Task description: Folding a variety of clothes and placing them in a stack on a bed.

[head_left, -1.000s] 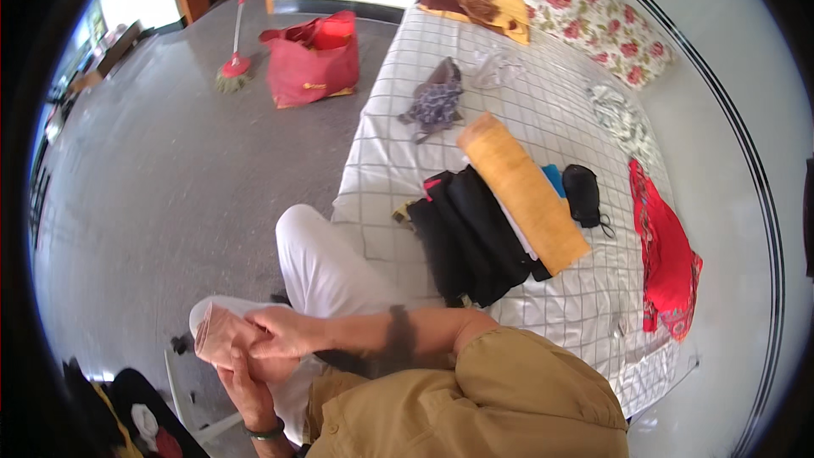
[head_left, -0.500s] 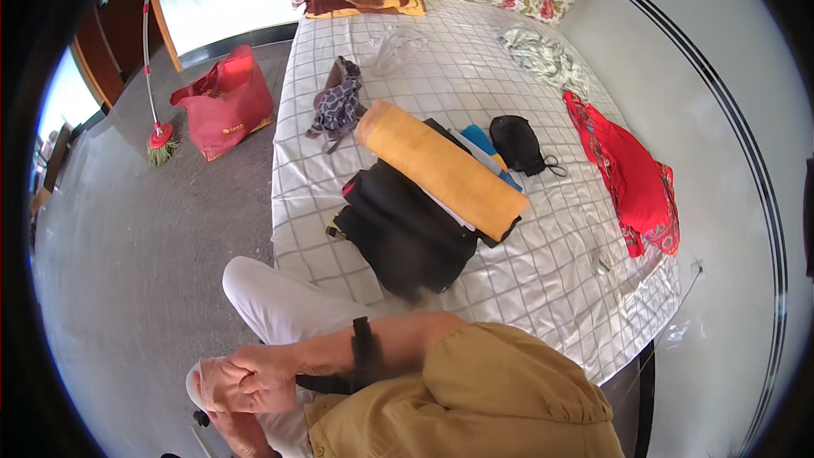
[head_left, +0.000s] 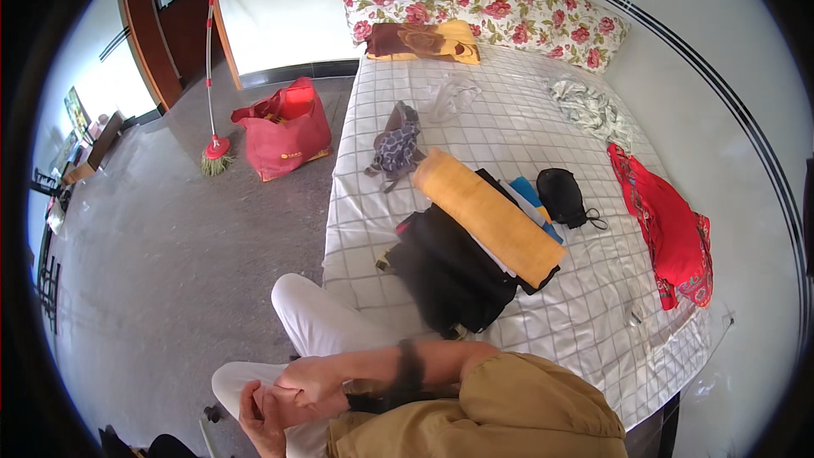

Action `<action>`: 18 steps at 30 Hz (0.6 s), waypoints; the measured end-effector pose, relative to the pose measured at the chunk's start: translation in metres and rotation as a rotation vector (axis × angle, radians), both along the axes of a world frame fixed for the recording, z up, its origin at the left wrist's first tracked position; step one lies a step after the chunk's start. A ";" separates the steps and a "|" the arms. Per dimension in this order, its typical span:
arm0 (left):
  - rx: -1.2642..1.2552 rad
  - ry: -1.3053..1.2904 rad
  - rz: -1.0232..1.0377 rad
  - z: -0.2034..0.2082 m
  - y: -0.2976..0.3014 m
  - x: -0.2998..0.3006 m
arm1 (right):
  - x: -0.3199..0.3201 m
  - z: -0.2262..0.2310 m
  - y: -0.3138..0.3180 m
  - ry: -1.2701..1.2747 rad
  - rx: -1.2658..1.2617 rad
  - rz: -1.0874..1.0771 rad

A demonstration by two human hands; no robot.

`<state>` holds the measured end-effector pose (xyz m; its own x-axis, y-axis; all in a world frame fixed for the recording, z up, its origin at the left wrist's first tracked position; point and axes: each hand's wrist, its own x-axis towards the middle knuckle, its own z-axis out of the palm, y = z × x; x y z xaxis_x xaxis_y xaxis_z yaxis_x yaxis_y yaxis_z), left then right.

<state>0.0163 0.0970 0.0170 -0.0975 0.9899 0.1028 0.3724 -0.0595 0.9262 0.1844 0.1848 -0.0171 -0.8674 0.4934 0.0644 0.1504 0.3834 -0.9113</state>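
Observation:
Both my hands are together over my white-trousered lap at the lower left. My right hand (head_left: 309,380) reaches across from a brown sleeve (head_left: 526,390), with a dark band (head_left: 410,371) on the forearm. Its fingers are curled in and meet my left hand (head_left: 264,422), whose fingers are bent too. Whatever may lie between them is hidden. On the bed ahead, a rolled yellow-orange cloth (head_left: 490,217) rests on folded black clothes (head_left: 454,267). Beside that pile are a black bra cup (head_left: 561,197) with a cord and a grey patterned bra (head_left: 397,146).
A checked sheet (head_left: 365,229) covers the bed. Red clothing (head_left: 666,229) and a pale crumpled cloth (head_left: 589,108) lie along its right side. Toward the headboard is a folded brown-and-yellow cloth (head_left: 424,42). A red bag (head_left: 284,131) and a mop (head_left: 215,153) stand on the grey floor.
The view has shifted, so the bed and floor things sit lower and farther right. My hands stay together on my lap; the right one's fingers now look more curled against the left.

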 end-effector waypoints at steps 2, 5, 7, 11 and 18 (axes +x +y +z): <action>0.005 0.013 0.047 -0.002 0.001 0.002 | -0.001 0.000 -0.001 0.027 0.011 -0.012; 0.088 0.179 0.028 -0.003 0.005 0.001 | -0.002 -0.002 -0.005 0.062 -0.006 -0.028; 0.041 0.171 0.035 -0.001 0.006 0.002 | 0.003 0.003 -0.005 0.068 -0.034 -0.033; 0.110 0.021 0.190 -0.014 0.006 -0.003 | 0.006 0.010 -0.002 0.081 -0.093 -0.017; 0.127 -0.154 0.231 -0.014 0.017 -0.007 | -0.002 0.003 -0.003 0.207 -0.092 -0.072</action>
<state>0.0097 0.1145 0.0030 -0.3422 0.9201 0.1905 0.2450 -0.1084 0.9635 0.1819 0.1822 -0.0140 -0.8027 0.5656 0.1892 -0.0197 0.2919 -0.9562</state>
